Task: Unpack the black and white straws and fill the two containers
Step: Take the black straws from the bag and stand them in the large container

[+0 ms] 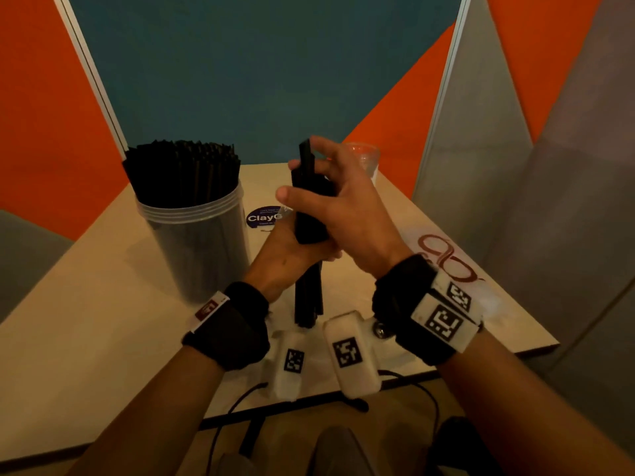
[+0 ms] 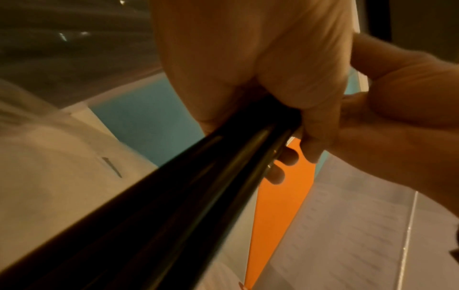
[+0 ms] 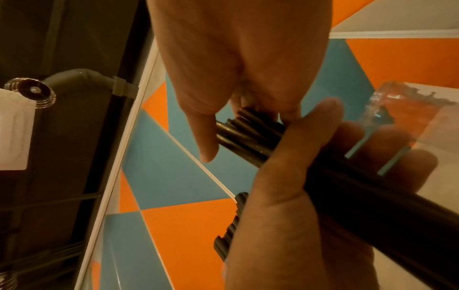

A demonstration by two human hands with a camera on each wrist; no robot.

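Observation:
A bundle of black straws (image 1: 308, 297) stands upright over the middle of the table (image 1: 86, 304). My left hand (image 1: 292, 255) grips it round the middle, fingers curled round the straws (image 2: 223, 176). My right hand (image 1: 343, 207) holds the upper part, thumb and fingers closed on the straw tops (image 3: 243, 127); the left hand (image 3: 285, 206) shows below it. A tall clear container (image 1: 196, 235) packed with black straws stands at the left. A second clear container (image 1: 364, 159) stands behind my right hand, mostly hidden. No white straws are in view.
A round dark sticker (image 1: 263, 217) lies on the table behind the bundle, and a red logo (image 1: 443, 255) is printed at the right. Orange, blue and grey partition panels (image 1: 257, 80) close in the back and sides. Clear plastic (image 3: 410, 117) shows beyond my fingers.

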